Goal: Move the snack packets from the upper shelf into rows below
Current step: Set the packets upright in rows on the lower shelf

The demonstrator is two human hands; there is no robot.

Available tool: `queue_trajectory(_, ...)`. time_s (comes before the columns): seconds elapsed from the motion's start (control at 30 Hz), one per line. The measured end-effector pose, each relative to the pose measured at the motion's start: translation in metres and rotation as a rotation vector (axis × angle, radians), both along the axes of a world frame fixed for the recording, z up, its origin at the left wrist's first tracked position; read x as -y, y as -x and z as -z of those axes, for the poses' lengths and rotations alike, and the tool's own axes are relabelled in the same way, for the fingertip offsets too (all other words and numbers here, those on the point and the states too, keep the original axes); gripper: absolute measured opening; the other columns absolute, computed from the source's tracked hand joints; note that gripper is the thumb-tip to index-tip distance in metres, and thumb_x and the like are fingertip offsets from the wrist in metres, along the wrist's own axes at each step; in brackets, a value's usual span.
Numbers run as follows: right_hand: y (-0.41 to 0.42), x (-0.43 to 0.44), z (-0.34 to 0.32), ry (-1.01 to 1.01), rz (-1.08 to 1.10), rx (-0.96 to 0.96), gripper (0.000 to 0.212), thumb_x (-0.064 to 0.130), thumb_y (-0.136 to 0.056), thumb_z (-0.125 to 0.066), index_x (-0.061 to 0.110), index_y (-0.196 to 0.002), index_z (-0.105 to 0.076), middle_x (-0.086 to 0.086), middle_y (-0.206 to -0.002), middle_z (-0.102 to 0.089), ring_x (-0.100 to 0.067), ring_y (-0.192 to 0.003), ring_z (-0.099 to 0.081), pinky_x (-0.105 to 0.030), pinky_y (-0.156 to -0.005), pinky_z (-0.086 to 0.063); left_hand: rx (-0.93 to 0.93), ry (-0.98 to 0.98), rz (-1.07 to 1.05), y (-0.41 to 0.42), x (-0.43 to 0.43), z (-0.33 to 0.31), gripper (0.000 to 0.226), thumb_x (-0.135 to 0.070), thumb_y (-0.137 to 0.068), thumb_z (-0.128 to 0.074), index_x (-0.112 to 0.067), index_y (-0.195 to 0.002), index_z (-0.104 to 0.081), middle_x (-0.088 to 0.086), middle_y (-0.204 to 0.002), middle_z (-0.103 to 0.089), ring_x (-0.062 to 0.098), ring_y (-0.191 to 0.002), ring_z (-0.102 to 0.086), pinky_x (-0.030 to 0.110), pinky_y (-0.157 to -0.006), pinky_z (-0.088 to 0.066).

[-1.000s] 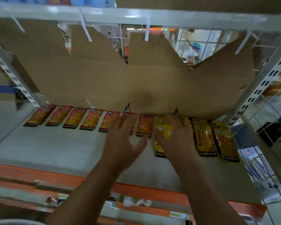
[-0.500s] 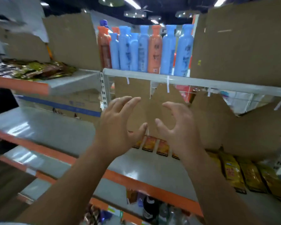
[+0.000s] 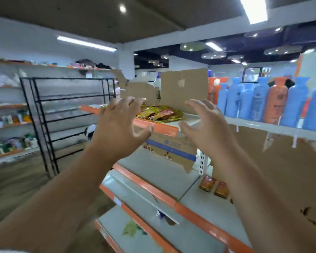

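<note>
A loose heap of yellow and red snack packets (image 3: 158, 114) lies on the orange-edged upper shelf (image 3: 159, 128). My left hand (image 3: 119, 125) is raised in front of the shelf's left end, fingers spread and empty. My right hand (image 3: 206, 128) hovers to the right of the heap, fingers loosely curved, holding nothing. Neither hand touches the packets. On the lower shelf (image 3: 204, 203), two orange packets (image 3: 214, 187) of the row show beside my right forearm; the rest of the row is hidden.
Torn cardboard sheets (image 3: 182, 88) stand behind the heap and hang over the lower shelf's back. Blue and orange bottles (image 3: 263, 101) line the shelf to the right. A black wire rack (image 3: 69, 117) stands in the aisle at left. More orange-edged shelves (image 3: 146, 212) step down below.
My view has swung up from the packet row on the lower shelf to the upper shelf. Both hands let go of the row and rose, empty, towards the heap.
</note>
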State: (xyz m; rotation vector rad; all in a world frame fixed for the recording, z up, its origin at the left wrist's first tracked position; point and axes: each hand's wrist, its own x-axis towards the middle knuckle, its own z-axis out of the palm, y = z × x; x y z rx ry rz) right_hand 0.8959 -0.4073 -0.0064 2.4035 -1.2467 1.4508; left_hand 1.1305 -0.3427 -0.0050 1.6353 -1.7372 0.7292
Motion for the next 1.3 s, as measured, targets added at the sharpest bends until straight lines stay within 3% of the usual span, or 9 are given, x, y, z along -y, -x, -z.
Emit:
queue_trajectory(0.17,-0.046,0.027,-0.014,0.023,-0.024,-0.045,0.059,0.044,-0.09,-0.07,0.026,-0.144,-0.054,0.003,-0.138,-0.055,-0.023,-0.132,-0.043,-0.036,-0.105,-0.036,-0.018,0.006,-0.092,-0.053,0.011,-0.016,0.075,-0.071,-0.084,-0.041,-0.033,-0.149,-0.043,0.001,-0.147,-0.053,0.028,-0.137,-0.045,0.056,-0.109,-0.04)
queue_trajectory(0.53,-0.136,0.167,-0.066,0.099,-0.039,-0.105,0.051,0.043,-0.092,-0.064,0.03,-0.14,-0.054,0.0,-0.14,-0.054,-0.028,-0.132,-0.043,-0.04,-0.102,-0.04,0.021,-0.006,-0.161,-0.131,0.132,-0.033,0.07,-0.066,-0.088,-0.046,-0.032,-0.149,-0.043,-0.001,-0.143,-0.054,0.027,-0.135,-0.044,0.05,-0.107,-0.036)
queue_trajectory(0.67,-0.162,0.226,-0.092,0.088,-0.025,-0.144,0.047,0.041,-0.092,-0.064,0.03,-0.137,-0.056,0.0,-0.137,-0.055,-0.028,-0.125,-0.048,-0.037,-0.093,-0.041,0.011,-0.012,-0.172,-0.156,0.189,-0.047,0.064,-0.064,-0.091,-0.05,-0.031,-0.146,-0.045,0.001,-0.138,-0.057,0.029,-0.133,-0.045,0.05,-0.105,-0.037)
queue_trajectory(0.8,-0.187,0.271,-0.11,0.055,-0.012,-0.194,0.046,0.038,-0.089,-0.065,0.027,-0.133,-0.058,0.004,-0.112,-0.052,-0.026,-0.109,-0.053,-0.032,-0.078,-0.038,0.016,-0.038,-0.189,-0.184,0.239,-0.055,0.064,-0.064,-0.092,-0.051,-0.029,-0.145,-0.047,0.004,-0.144,-0.056,0.031,-0.134,-0.045,0.052,-0.104,-0.039)
queue_trajectory(0.93,-0.221,0.304,-0.113,-0.022,-0.014,-0.252,0.041,0.036,-0.09,-0.063,0.026,-0.13,-0.061,0.006,-0.116,-0.058,-0.02,-0.102,-0.056,-0.031,-0.076,-0.043,-0.029,-0.112,-0.182,-0.215,0.28,-0.056,0.072,-0.069,-0.086,-0.045,-0.031,-0.147,-0.048,0.006,-0.144,-0.057,0.032,-0.133,-0.047,0.05,-0.103,-0.041)
queue_trajectory(1.07,-0.266,0.333,-0.11,-0.073,0.027,-0.343,0.027,0.032,-0.091,-0.06,0.022,-0.116,-0.066,0.0,-0.113,-0.066,-0.023,-0.095,-0.063,-0.035,-0.079,-0.055,-0.064,-0.169,-0.148,-0.259,0.327,-0.048,0.061,-0.064,-0.091,-0.055,-0.034,-0.144,-0.051,0.006,-0.147,-0.056,0.031,-0.13,-0.052,0.048,-0.101,-0.046)
queue_trajectory(1.17,-0.304,0.356,-0.1,-0.144,0.064,-0.426,0.02,0.035,-0.09,-0.059,0.027,-0.107,-0.067,0.002,-0.104,-0.064,-0.018,-0.083,-0.061,-0.03,-0.07,-0.054,-0.094,-0.254,-0.122,-0.298,0.369,-0.038,0.052,-0.063,-0.091,-0.058,-0.038,-0.137,-0.057,0.001,-0.131,-0.064,0.026,-0.111,-0.059,0.041,-0.09,-0.051)
queue_trajectory(1.23,-0.33,0.378,-0.095,-0.171,0.13,-0.476,0.018,0.042,-0.085,-0.059,0.033,-0.099,-0.066,0.005,-0.1,-0.065,-0.016,-0.082,-0.06,-0.031,-0.075,-0.055,-0.13,-0.305,-0.085,-0.325,0.399,-0.032,0.048,-0.06,-0.091,-0.059,-0.038,-0.134,-0.06,-0.005,-0.127,-0.066,0.023,-0.109,-0.061,0.04,-0.092,-0.052)
queue_trajectory(1.3,-0.354,0.399,-0.089,-0.225,0.196,-0.551,0.017,0.043,-0.087,-0.058,0.032,-0.098,-0.066,0.005,-0.096,-0.064,-0.014,-0.079,-0.055,-0.028,-0.067,-0.047,-0.148,-0.354,-0.044,-0.352,0.43,-0.024,0.046,-0.056,-0.09,-0.061,-0.038,-0.132,-0.062,-0.007,-0.126,-0.067,0.021,-0.111,-0.061,0.036,-0.093,-0.05)
